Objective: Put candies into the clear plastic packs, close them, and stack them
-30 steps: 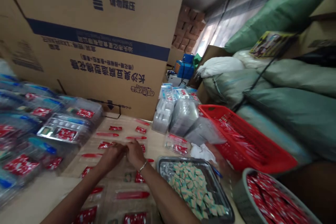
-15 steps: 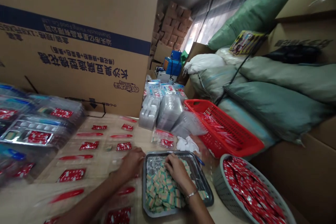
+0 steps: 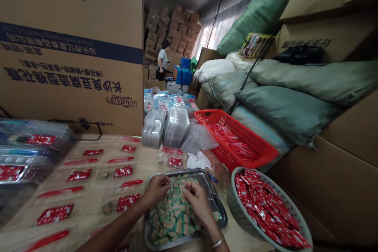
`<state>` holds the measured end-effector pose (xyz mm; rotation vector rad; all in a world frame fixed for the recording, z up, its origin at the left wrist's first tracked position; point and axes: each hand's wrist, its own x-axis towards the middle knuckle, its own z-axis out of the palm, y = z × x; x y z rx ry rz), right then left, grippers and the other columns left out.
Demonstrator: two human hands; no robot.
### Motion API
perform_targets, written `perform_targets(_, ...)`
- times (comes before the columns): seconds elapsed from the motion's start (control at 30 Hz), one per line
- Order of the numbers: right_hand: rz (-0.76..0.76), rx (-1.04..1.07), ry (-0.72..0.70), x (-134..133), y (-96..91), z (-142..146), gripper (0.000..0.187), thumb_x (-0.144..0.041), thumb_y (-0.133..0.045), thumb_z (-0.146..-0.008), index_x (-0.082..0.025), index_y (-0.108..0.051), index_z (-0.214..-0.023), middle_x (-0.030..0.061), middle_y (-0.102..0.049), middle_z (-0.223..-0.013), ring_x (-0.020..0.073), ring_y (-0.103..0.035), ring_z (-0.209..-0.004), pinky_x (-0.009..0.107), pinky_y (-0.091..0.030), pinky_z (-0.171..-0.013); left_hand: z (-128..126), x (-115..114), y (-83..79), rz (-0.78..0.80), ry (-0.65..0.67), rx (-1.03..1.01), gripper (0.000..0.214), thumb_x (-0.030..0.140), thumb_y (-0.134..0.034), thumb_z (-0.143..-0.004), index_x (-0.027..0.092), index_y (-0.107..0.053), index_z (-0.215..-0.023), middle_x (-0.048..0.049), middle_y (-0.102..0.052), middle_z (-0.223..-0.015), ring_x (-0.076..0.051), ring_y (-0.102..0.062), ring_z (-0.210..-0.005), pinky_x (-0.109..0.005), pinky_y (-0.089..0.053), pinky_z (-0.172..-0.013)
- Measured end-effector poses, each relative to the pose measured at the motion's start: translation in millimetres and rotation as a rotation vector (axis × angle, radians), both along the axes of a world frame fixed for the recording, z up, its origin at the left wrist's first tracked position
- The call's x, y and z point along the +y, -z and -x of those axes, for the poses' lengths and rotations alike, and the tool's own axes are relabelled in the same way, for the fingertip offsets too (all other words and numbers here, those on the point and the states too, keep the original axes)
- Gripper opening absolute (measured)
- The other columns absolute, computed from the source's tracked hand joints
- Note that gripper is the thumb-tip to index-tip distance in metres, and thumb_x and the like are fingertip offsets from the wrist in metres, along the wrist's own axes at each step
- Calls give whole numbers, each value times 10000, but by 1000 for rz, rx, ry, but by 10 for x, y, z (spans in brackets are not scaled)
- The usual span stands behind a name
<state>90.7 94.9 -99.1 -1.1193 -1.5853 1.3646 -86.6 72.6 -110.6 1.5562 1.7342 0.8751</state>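
Note:
A dark rectangular tray (image 3: pixel 223 208) holds a heap of small candy pieces (image 3: pixel 174 214) in green, cream and orange layers. Over its upper left edge is my left hand (image 3: pixel 157 191), closed with the fingertips bent together; what they hold, if anything, is hidden. Above the middle of the heap, my right hand (image 3: pixel 197 201), with a bracelet at the wrist, pinches thumb and fingers together; I cannot make out anything between them. Left of the tray lie rows of clear plastic trays with red sachets (image 3: pixel 128 201) and red plastic sticks (image 3: pixel 131 183); some also contain a candy piece (image 3: pixel 108 207).
A grey basket (image 3: pixel 236 204) of red sachets stands at the right. Behind it is a red basket (image 3: pixel 203 115) of red sticks. Stacked clear trays (image 3: pixel 176 126), a large carton (image 3: pixel 71 59), filled sacks (image 3: pixel 286 104) and packed boxes (image 3: pixel 20 165) surround the table. A person (image 3: pixel 162 61) stands far back.
My left hand has moved right, from the plastic trays to the candy tray. My right hand has lifted slightly from the candy heap. The view has turned right, and a person appears at the back.

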Motion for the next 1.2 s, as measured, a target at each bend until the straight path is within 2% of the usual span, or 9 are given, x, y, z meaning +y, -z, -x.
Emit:
perform_targets(0.1,79,95,-24,-117,24,279,258,-424,-636,-659,-187,-553,-719,-41,-511,-576,127,-474,-513,237,-375,-487,13,-174,-87,25,-48,-262,195,283,-583,-689,133,-654,-790,-8,-632,-663,-149,-584,-607,-243,-463,-574)
perform_targets(0.23,-48,-17,-10,-227,22,456,162,-336,-609,-699,-184,-562,-666,-14,-560,-603,144,-523,-581,246,-403,-553,46,-427,-231,80,-185,-752,287,373,-724,-558,157,-685,-742,-1,-659,-688,-143,-591,-643,-246,-475,-626)
perform_targets(0.37,-187,-253,-142,-102,-14,417,146,-225,-512,-785,-177,-644,-747,39,-649,-729,180,-597,-723,264,-431,-658,104,-531,-223,88,-257,-811,287,337,-793,-457,163,-674,-652,14,-636,-620,-132,-571,-597,-247,-478,-607)
perform_targets(0.57,-432,-804,-30,194,-7,394,159,-83,-515,-747,-182,-639,-751,70,-625,-871,170,-593,-760,244,-403,-682,152,-484,-134,100,-317,-852,324,341,-806,-403,147,-653,-612,27,-605,-574,-126,-558,-560,-285,-511,-614)
perform_targets(0.7,-396,-590,-20,220,1,293,128,-98,-507,-735,-186,-597,-714,36,-607,-782,165,-571,-735,249,-399,-677,240,-494,-152,51,-396,-741,281,309,-766,-399,146,-665,-604,37,-569,-538,-123,-530,-517,-246,-462,-499)
perform_targets(0.8,-118,-224,-16,139,20,232,93,-275,-562,-760,-188,-584,-737,5,-592,-684,162,-561,-635,258,-415,-601,250,-515,-160,66,-403,-721,262,311,-743,-433,146,-680,-627,21,-591,-579,-140,-556,-537,-253,-460,-505)
perform_targets(0.93,222,56,-119,-97,69,371,355,-504,-699,-634,-187,-561,-716,-26,-559,-626,131,-526,-511,241,-400,-499,129,-530,-170,62,-299,-764,180,273,-727,-479,150,-682,-602,2,-634,-579,-149,-574,-575,-251,-460,-568)
perform_targets(1.1,213,57,-141,-276,95,601,339,-511,-632,-692,-190,-526,-676,-28,-517,-574,133,-513,-485,244,-400,-484,84,-575,-166,8,-242,-814,214,285,-726,-527,149,-718,-691,-31,-701,-664,-166,-606,-635,-262,-463,-641)
perform_targets(1.2,-31,-246,-166,-259,76,608,226,-350,-479,-826,-179,-587,-726,35,-576,-659,178,-575,-608,277,-430,-571,155,-615,-137,-40,-319,-800,204,278,-730,-512,152,-704,-670,-24,-684,-634,-166,-599,-622,-263,-462,-627)
